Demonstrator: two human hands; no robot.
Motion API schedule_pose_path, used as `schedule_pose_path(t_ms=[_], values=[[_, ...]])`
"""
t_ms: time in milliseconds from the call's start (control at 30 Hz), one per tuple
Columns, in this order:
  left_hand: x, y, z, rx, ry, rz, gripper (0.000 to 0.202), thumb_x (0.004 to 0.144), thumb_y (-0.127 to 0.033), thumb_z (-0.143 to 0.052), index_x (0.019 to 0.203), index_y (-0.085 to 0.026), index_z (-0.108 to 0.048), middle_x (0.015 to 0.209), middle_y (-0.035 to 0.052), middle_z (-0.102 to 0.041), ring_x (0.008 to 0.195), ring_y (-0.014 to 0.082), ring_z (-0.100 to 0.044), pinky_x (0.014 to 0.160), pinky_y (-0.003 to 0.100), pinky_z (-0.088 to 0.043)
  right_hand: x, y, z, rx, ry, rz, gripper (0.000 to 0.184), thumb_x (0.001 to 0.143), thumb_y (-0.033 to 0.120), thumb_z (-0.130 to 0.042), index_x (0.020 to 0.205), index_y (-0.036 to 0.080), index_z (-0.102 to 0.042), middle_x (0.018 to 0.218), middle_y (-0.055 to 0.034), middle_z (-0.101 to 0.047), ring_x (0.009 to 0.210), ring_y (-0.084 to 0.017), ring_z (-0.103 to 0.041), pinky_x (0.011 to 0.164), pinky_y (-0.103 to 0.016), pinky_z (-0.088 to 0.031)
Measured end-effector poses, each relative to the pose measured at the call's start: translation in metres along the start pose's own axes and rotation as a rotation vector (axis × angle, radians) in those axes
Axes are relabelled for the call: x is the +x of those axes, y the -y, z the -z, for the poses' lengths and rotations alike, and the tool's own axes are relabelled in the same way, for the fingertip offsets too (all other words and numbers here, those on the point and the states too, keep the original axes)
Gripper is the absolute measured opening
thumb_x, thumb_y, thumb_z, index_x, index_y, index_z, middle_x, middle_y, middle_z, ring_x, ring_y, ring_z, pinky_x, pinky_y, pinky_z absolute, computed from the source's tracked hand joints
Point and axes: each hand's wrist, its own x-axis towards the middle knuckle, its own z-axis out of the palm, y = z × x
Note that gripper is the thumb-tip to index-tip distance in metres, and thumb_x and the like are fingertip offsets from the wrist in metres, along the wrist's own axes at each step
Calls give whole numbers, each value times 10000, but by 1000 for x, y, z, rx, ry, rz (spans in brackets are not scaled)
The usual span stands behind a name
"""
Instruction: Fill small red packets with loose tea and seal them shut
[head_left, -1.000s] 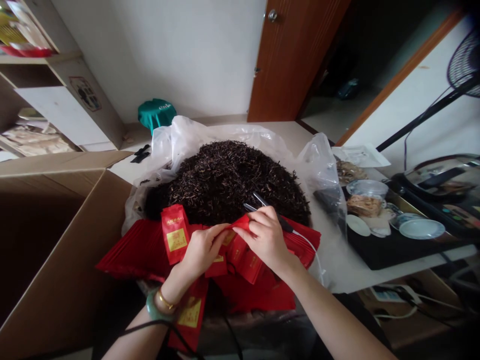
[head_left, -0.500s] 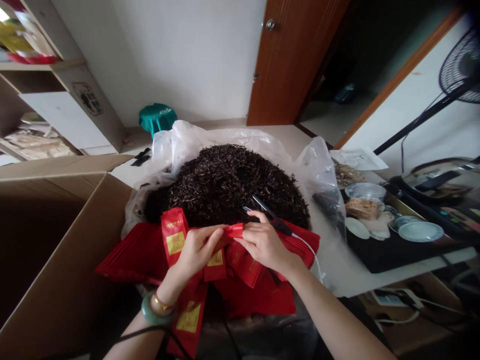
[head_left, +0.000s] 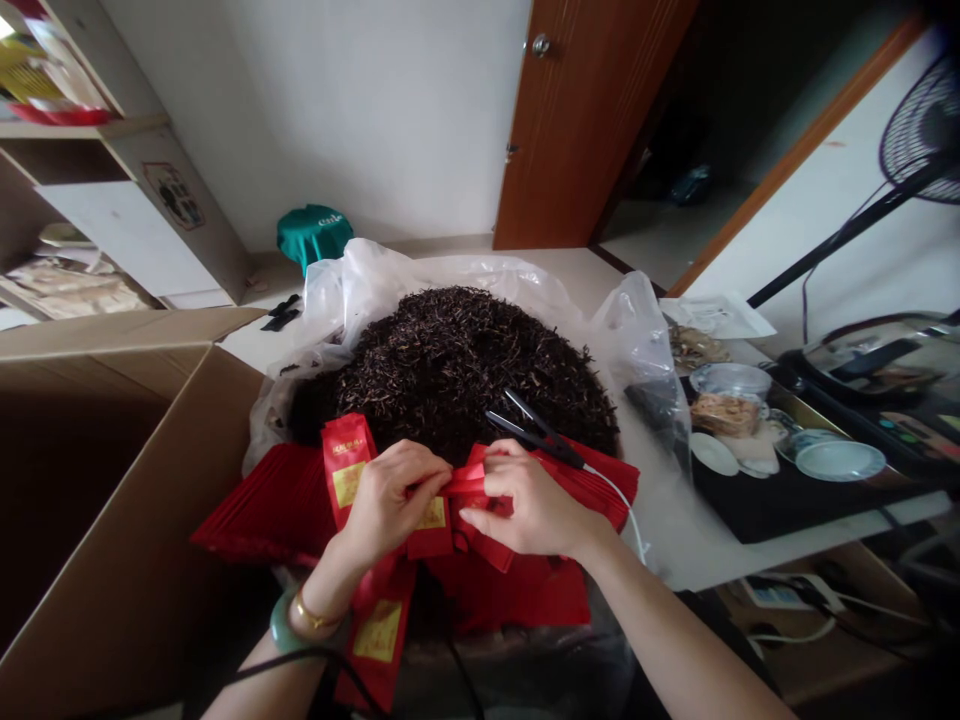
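Note:
Between my two hands is a red tea packet [head_left: 466, 480], its top edge pinched on both sides. My left hand [head_left: 396, 495] closes thumb and fingers on the packet's left end. On the other end, my right hand [head_left: 525, 500] has its fingers bent over the packet, thumb lower down. Several filled red packets with yellow labels lie beneath and beside my hands, one [head_left: 349, 460] propped to the left. Just beyond my right hand rests a black clamp-like tool [head_left: 544, 440] with a white cord. Behind it all rises a heap of dark tea leaves [head_left: 472, 360].
White plastic sheeting [head_left: 637, 330] surrounds the leaves. Stacks of flat red packets [head_left: 270, 510] lie at the left, beside an open cardboard box [head_left: 202, 440]. To the right, a table holds a black mat [head_left: 757, 515] with dishes. A fan [head_left: 930, 130] stands behind.
Both hands have shifted slightly on the packet's top. My left fingers have risen and curled over it, and my right thumb has moved lower, away from the fingers.

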Motion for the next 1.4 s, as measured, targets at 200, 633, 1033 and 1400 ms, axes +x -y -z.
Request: schedule_pose_path(t_ms=[200,633,1033,1400], values=[[-2,2,-1,135,-48,-20,143,864,-221,-598,797,-208,-724,755,44,-739,892,220,-626,798,369,-520,-3,4,-2,-311,-39,95,289,896,158,-544,614,190,-597,626,-20,-648,713,-166,-577,719,-336,-402],[-4,2,-11,-7,-117,-10,150,876,-209,-580,809,-190,-713,723,45,-721,824,190,-644,743,326,-545,-1,3,-25,-56,-18,-116,129,882,203,-557,810,202,-664,747,-32,-718,746,-194,-652,878,-384,-498],[-1,9,2,81,21,-73,153,896,-225,-557,856,-208,-704,809,38,-746,962,222,-623,881,384,-489,0,4,-19,83,42,-24,248,947,167,-411,888,177,-651,861,-69,-725,871,-191,-670,994,-391,-460],[-9,12,-18,462,26,-220,741,853,-266,-567,1479,-113,-200,1269,181,-597,1221,306,-511,1093,554,-288,-1,-12,-6,778,-65,-486,336,907,459,-508,969,193,-703,964,-50,-728,1032,-241,-632,942,-404,-480]])
